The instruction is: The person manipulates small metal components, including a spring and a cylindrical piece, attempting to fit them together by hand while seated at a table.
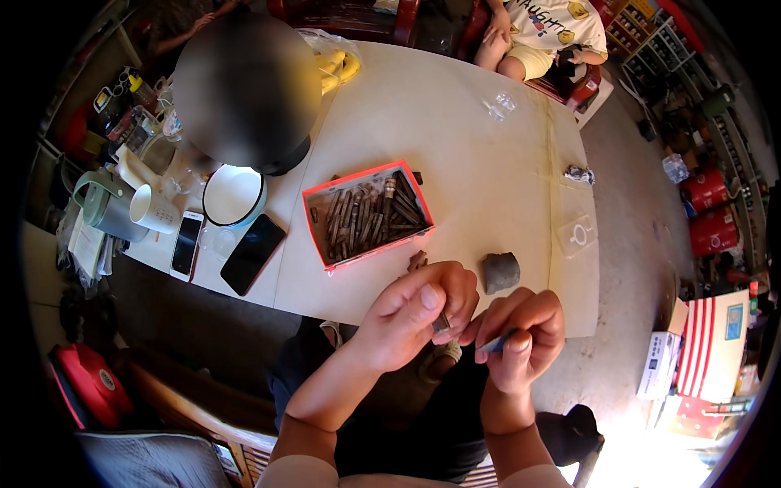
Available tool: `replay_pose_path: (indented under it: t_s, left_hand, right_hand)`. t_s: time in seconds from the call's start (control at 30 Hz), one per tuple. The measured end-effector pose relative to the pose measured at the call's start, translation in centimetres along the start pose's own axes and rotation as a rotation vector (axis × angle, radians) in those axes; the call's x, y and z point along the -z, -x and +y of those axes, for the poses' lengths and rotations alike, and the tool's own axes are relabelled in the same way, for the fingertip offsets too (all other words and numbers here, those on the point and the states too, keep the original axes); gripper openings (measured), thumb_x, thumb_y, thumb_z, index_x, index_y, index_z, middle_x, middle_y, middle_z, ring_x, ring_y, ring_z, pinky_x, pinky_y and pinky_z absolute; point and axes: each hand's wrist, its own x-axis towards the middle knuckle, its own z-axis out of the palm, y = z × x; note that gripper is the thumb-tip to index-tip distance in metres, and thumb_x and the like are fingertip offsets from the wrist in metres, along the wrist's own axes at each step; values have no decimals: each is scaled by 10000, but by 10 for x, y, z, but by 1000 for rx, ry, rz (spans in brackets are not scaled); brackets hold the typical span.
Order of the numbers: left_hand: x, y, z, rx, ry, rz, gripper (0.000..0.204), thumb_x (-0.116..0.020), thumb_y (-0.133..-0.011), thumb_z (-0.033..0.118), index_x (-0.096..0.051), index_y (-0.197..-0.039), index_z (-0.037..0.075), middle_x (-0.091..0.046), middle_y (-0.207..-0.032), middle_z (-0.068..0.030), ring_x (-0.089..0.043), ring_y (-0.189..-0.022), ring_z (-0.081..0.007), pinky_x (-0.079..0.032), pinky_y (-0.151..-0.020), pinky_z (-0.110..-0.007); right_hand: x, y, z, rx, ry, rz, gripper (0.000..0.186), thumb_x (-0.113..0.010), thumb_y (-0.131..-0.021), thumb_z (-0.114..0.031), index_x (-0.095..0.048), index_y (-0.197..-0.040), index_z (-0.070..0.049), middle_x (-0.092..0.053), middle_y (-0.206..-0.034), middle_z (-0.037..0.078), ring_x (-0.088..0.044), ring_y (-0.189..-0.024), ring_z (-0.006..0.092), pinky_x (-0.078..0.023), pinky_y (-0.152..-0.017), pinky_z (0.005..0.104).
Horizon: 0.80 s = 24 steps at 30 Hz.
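Observation:
My left hand (415,313) is closed around a short brownish metal rod (441,324), whose end sticks out below the fingers. Close beside it, my right hand (525,333) pinches a small, thin blue-grey piece (495,343) that looks like sandpaper. Both hands are raised in front of the table's near edge, slightly apart. Just beyond them, a dark grey, squarish piece (500,272) lies on the table. A red-rimmed cardboard box (370,172) holds many similar dark metal rods (358,224). Another brown piece (417,260) shows partly behind my left hand.
On the pale table (439,106), two phones (252,254), a white bowl (234,195), a white cup (154,209) and a grey-green jug (110,207) stand at left. Bananas (333,69) lie at the back. A person (549,37) sits beyond the far edge.

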Motion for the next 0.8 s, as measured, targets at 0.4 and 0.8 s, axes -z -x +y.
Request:
replay_pose_path:
  t_s: [0.4,0.8]
  left_hand:
    - [7,1,-2,-153,-264,180,146,-634,-884,42,-610,-1002,-41,-589,-926,-78,-573,-833,-129,-472,-705,-241]
    - [11,0,-9,-47,-110,214,241,-555,-955,177,-661,-1011,-32,-615,-930,-54,-582,-819,-129,-498,-707,-273]
  right_hand:
    - [6,-4,0,-141,162,-41,228,-716,-797,14,-523,-916,2,-606,-873,103,-614,-785,162,-492,-696,260]
    - [10,-12,0,-445,19,-78,183,-671,-823,8,-500,-885,-13,-566,-832,55,-597,-702,104,-545,-593,232]
